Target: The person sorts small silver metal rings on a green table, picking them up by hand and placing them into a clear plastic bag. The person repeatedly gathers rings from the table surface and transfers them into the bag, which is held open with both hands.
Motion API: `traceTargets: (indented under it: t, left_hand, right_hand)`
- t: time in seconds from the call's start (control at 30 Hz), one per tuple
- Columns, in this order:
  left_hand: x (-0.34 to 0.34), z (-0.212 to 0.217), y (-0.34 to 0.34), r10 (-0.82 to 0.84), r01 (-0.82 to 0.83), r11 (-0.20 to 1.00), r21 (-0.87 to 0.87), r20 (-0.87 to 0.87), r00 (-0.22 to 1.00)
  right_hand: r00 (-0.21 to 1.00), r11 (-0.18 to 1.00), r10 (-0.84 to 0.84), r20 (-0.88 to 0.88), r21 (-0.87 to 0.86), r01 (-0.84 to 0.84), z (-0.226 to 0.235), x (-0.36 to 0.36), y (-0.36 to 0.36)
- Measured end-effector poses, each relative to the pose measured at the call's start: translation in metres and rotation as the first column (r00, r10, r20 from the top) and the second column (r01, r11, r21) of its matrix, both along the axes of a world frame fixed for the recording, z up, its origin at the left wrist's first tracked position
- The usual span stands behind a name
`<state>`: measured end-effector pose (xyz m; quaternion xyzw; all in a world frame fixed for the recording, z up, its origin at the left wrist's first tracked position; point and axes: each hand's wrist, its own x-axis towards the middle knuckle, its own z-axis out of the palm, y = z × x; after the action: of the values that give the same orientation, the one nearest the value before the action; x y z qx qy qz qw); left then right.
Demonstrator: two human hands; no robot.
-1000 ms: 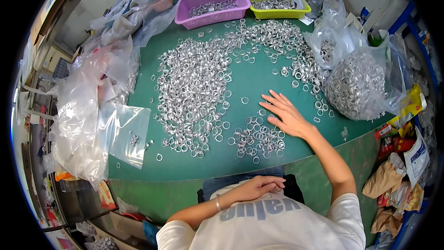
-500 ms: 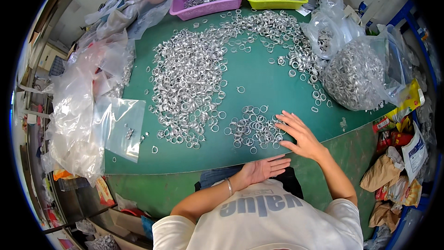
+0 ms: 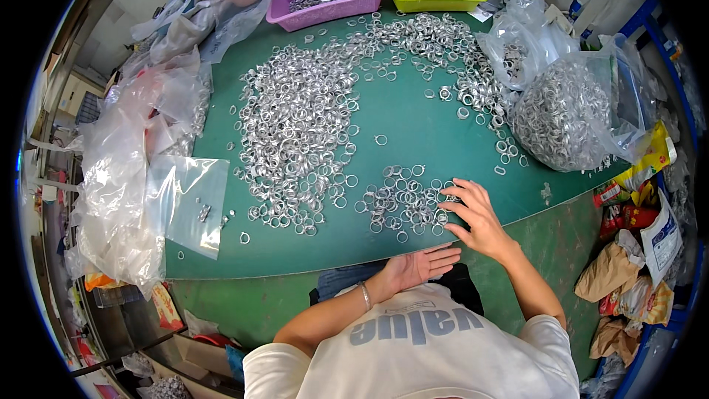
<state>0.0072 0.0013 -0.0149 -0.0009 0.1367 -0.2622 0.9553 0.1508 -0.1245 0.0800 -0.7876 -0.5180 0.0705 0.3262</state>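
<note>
Palm up, my left hand (image 3: 415, 267) rests at the table's front edge with its fingers stretched out and nothing on it. My right hand (image 3: 478, 220) reaches over the right side of a small pile of silver metal rings (image 3: 402, 203). Its fingers are apart and slightly curled, with the fingertips at the outermost rings. No ring shows clearly between them. A much larger heap of rings (image 3: 295, 129) lies to the left, and a band of rings (image 3: 425, 35) runs across the back towards the right.
A purple basin (image 3: 325, 13) and a yellow-green basin (image 3: 436, 4) at the back hold metal pieces. Clear bags full of rings (image 3: 565, 114) stand at the right. Plastic bags (image 3: 122, 185) cover the left side. The green table (image 3: 413, 111) has a curved-looking front edge.
My right hand has shifted slightly left, and its fingers have curled a little more over the small pile's edge. My left hand stays palm up. The whole view has shifted slightly.
</note>
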Motion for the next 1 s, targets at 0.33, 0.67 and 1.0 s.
traceTargets:
  t: [0.33,0.67,1.0]
  left_hand:
    - [-0.001,-0.002,0.001,-0.025,0.027,0.999,0.040,-0.044,0.999]
    - [-0.005,-0.002,0.002,-0.032,0.033,0.999,0.033,-0.036,0.999]
    - [0.008,0.097,0.022,-0.108,-0.196,0.405,0.893,0.260,0.960]
  right_hand:
    - [0.994,1.000,-0.022,0.112,0.017,0.020,-0.005,-0.009,-0.001]
    - [0.968,0.944,-0.228,-0.103,0.220,0.246,-0.007,-0.008,0.001]
    - [0.253,0.853,-0.007,-0.967,0.127,0.506,-0.004,-0.010,-0.003]
